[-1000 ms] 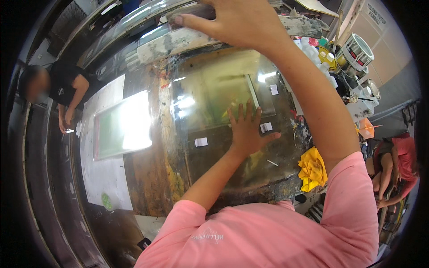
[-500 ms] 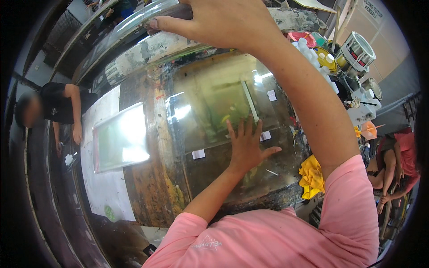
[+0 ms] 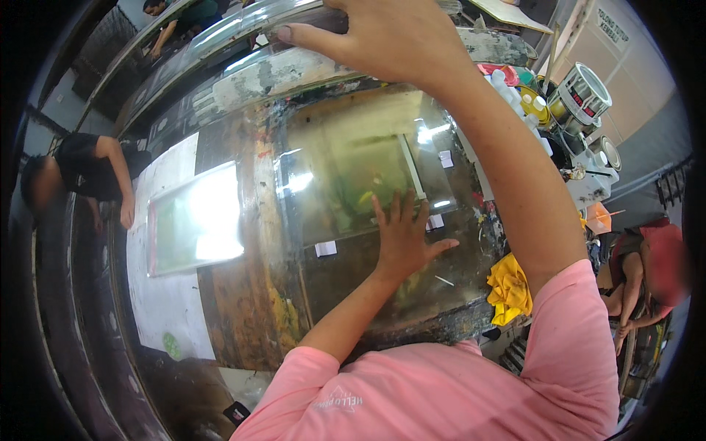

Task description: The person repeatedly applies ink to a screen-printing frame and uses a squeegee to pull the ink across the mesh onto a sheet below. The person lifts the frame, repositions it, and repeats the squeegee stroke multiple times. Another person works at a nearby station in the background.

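My left hand (image 3: 403, 239) rests palm down, fingers spread, on a glossy see-through sheet (image 3: 346, 275) over the worktable. A yellow-green panel (image 3: 368, 165) shows just beyond its fingertips. Along that panel's right side runs a narrow white strip (image 3: 409, 165). Small white tabs sit around it: one (image 3: 435, 222) beside my fingers, another (image 3: 326, 248) to the left, a third (image 3: 446, 159) farther off. My right hand (image 3: 393, 40) reaches to the far side, thumb stretched out beside a dark edge (image 3: 321, 20). Its other fingers lie beyond the picture's top, so its grip is hidden.
Left of my hand, a shiny framed panel (image 3: 195, 219) lies on white paper (image 3: 165, 312). A yellow cloth (image 3: 509, 290) lies by my right elbow. Paint cans (image 3: 581, 95) and white bottles (image 3: 511, 94) crowd the right. Co-workers are at left (image 3: 81, 165), far left (image 3: 180, 22) and right (image 3: 647, 272).
The view has shifted slightly, and a person at the far upper left shows more fully. My left hand stays flat on the sheet; my right hand keeps its place at the far side.
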{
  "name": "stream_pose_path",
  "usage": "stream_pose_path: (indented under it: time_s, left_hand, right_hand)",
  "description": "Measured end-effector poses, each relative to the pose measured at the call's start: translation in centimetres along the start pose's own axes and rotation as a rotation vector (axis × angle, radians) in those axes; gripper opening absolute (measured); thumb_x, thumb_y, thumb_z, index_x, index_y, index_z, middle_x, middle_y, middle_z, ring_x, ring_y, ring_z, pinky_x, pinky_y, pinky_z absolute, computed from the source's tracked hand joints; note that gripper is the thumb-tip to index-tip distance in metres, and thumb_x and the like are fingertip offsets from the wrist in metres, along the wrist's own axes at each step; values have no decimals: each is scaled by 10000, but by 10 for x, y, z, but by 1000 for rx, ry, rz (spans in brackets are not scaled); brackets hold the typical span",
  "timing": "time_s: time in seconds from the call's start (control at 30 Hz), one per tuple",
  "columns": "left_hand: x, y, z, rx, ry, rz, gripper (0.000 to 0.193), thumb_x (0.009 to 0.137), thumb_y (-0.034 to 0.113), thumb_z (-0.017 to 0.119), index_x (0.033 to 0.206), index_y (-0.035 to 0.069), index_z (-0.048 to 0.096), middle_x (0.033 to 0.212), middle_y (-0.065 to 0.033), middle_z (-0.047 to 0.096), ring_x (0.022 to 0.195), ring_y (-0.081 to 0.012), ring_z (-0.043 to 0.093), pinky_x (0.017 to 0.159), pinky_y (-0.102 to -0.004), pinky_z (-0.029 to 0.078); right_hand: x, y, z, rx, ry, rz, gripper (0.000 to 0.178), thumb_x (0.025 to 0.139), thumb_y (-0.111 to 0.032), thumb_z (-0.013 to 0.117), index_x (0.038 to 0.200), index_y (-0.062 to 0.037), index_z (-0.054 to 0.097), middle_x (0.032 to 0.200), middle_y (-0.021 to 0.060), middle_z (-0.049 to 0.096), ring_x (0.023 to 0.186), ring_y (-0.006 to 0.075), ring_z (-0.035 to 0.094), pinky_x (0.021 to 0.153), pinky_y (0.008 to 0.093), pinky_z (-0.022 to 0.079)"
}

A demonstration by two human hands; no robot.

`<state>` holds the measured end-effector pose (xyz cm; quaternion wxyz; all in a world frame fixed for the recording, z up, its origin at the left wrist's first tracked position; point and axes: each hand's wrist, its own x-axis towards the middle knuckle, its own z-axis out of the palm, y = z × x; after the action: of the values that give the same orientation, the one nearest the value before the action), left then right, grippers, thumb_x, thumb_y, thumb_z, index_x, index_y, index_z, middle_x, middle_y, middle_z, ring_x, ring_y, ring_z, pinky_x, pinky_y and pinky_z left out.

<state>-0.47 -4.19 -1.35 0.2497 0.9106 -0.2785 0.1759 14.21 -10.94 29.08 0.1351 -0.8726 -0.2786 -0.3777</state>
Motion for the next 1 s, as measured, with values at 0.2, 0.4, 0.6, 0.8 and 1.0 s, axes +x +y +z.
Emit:
stream_pose_path:
  time_s: [0.2, 0.4, 0.6, 0.8, 1.0]
  left_hand:
    - [-4, -1, 5, -8, 25, -7, 974, 858, 842, 595, 1363, 15, 687, 1506, -269, 530, 1471, -470, 419, 1233, -787, 60]
    - [9, -28, -83, -368, 308, -400, 635, 794, 457, 939, 1259, 66, 751, 1138, -137, 766, 1080, -289, 725, 984, -432, 560]
    - [18, -88, -218, -1070, 444, -676, 783, 854, 200, 924, 1476, -53, 522, 1059, -90, 769, 911, -179, 718, 838, -304, 575]
    - [-41, -74, -175, -739, 161, -767, 844, 709, 408, 1012, 1341, -25, 659, 1223, -146, 724, 1101, -248, 703, 949, -376, 567]
    - [-91, -91, -121, 202, 17, -669, 1045, 563, 708, 950, 1346, 61, 705, 1180, -103, 608, 1197, -308, 567, 1075, -464, 384]
  right_hand:
    - [-1, -4, -10, -19, -143, 81, 706, 1004, -682, 547, 868, -25, 765, 829, 190, 760, 836, 369, 730, 923, 505, 488]
    - [-6, -3, 0, -75, -41, 51, 786, 1006, -760, 474, 828, -44, 744, 781, 176, 741, 749, 338, 709, 885, 492, 501]
    - [-81, -28, 11, -113, 42, -22, 666, 987, -558, 679, 1380, -19, 668, 840, 194, 720, 772, 397, 667, 742, 493, 472]
    - [-182, -42, 21, 17, -439, -24, 484, 979, -443, 716, 1328, -108, 712, 1006, 128, 678, 939, 326, 638, 845, 462, 445]
    - [-246, -49, 50, 241, -603, 55, 319, 889, -337, 811, 1140, -143, 780, 1062, 95, 703, 959, 328, 666, 824, 479, 522]
